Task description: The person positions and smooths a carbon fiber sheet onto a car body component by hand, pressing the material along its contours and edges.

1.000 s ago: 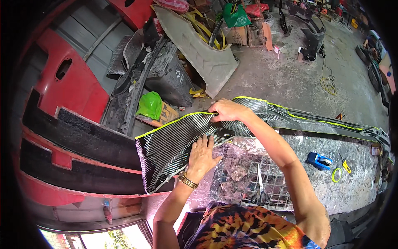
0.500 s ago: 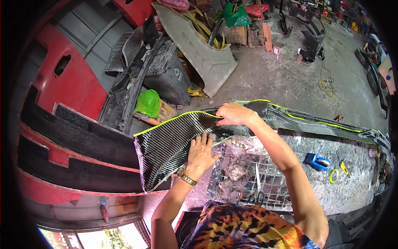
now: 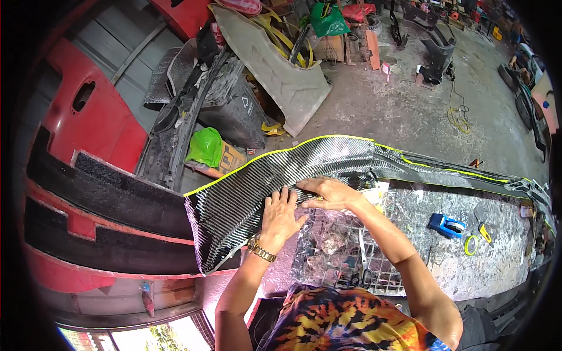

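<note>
Carbon-weave panel (image 3: 252,193), yellow-edged, long and curved.
Lies lengthwise across the foil-covered bench (image 3: 410,234), left end overhanging, glossy weave face up.

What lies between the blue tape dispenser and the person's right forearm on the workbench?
In the head view, only bare, silvery paint-spattered bench top lies between the blue tape dispenser and the right forearm; nothing stands there.

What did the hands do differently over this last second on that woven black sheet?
The right hand slid from the sheet's yellow-taped far edge back toward the person, ending beside the left hand. The left hand stayed pressed flat on the carbon-weave sheet. Nothing was picked up or released.
</note>
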Demonstrator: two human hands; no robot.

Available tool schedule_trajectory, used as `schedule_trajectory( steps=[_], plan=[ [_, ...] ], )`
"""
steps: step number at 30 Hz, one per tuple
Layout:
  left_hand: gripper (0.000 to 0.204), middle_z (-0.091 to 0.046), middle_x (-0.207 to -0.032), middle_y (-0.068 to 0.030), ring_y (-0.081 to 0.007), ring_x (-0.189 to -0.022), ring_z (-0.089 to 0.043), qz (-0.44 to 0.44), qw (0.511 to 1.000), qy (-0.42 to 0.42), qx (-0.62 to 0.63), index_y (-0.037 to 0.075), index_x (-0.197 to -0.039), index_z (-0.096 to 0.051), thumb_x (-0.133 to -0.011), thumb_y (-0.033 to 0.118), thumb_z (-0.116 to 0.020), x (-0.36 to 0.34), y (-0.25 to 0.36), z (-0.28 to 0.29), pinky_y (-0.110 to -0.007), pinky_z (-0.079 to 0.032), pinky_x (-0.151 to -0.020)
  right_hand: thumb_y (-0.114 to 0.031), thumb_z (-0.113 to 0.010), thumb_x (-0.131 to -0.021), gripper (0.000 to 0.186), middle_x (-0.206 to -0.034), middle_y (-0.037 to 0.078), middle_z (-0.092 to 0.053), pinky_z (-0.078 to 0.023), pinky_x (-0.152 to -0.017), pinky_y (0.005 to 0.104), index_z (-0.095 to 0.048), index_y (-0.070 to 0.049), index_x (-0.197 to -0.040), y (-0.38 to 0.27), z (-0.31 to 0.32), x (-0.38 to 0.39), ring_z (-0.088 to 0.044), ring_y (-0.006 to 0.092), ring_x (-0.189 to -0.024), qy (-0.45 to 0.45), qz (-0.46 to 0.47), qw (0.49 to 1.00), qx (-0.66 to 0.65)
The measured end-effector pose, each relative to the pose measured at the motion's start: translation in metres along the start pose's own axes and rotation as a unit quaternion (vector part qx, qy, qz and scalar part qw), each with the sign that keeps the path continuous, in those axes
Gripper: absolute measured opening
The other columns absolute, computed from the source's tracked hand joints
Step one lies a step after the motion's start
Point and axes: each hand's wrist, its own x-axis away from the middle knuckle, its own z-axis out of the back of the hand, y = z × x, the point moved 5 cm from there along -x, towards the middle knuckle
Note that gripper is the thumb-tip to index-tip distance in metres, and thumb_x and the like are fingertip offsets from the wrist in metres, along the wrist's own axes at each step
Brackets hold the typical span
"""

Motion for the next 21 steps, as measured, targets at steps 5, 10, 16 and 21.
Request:
schedule_trajectory(
  steps=[5, 10, 16, 21],
  plan=[
    [0.078, -0.051, -0.141, -0.0195, -0.0338, -0.12, -0.049, -0.002, 1.0, 0.026, -0.001, 0.002, -0.137, -0.052, -0.077, 0.046, -0.077, 0.001, -0.002, 0.0, -0.045, -0.04, -0.1, -0.059, -0.056, -0.092, 0.075, -0.141, 0.021, -0.055, -0.041, -0.11, 0.0431, -0.055, 0.004, -0.134, 0.008, -0.003, 0.004, -0.054, 0.0361, -0.128, 0.008, -0.001, 1.0, -0.001],
    [0.078, -0.05, -0.144, -0.0191, -0.0333, -0.12, -0.049, 0.003, 1.0, 0.012, -0.006, 0.002, -0.136, -0.053, -0.077, 0.046, -0.077, 0.0, -0.002, 0.0, -0.045, -0.04, -0.099, -0.061, -0.054, -0.093, 0.078, -0.142, 0.019, -0.054, -0.041, -0.111, 0.0425, -0.054, 0.003, -0.136, 0.017, 0.001, 0.012, -0.053, 0.035, -0.13, 0.013, -0.044, 0.999, -0.007],
    [0.077, -0.046, -0.146, -0.0229, -0.0359, -0.128, -0.046, 0.0, 1.0, 0.025, -0.008, 0.001, -0.142, -0.047, -0.083, 0.042, -0.073, 0.008, -0.002, -0.004, -0.046, -0.038, -0.105, -0.061, -0.054, -0.093, 0.077, -0.141, 0.02, -0.055, -0.042, -0.11, 0.0423, -0.054, 0.003, -0.136, 0.014, 0.005, 0.014, -0.054, 0.0362, -0.129, 0.008, -0.046, 0.999, 0.004],
    [0.075, -0.044, -0.146, -0.0269, -0.0382, -0.135, -0.043, 0.012, 0.999, 0.043, 0.006, -0.001, -0.144, -0.045, -0.086, 0.039, -0.071, 0.031, -0.01, 0.003, -0.048, -0.035, -0.11, -0.06, -0.056, -0.092, 0.076, -0.14, 0.019, -0.056, -0.043, -0.109, 0.0427, -0.055, 0.002, -0.136, 0.015, 0.004, 0.013, -0.055, 0.0366, -0.127, 0.009, -0.044, 0.999, 0.011]
  ],
)
